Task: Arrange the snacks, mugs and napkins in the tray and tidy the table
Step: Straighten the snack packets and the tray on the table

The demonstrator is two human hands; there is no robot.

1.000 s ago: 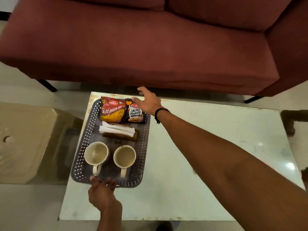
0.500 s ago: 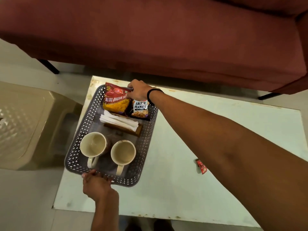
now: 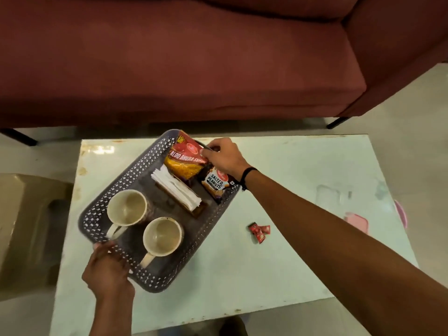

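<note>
A grey perforated tray lies askew on the pale table. It holds two cream mugs, a stack of white napkins on a brown holder, an orange-red Aloo Bhujia snack bag and a Salted Peanuts packet. My right hand grips the tray's far rim beside the snack bag. My left hand grips the tray's near corner. A small red wrapper lies on the table right of the tray.
A dark red sofa runs along the far side of the table. A beige plastic stool stands at the left. Pink reflections show on the table's right part.
The tray has turned clockwise and shifted rightward on the table, held at both ends. The camera view has moved, showing more of the table and the red wrapper.
</note>
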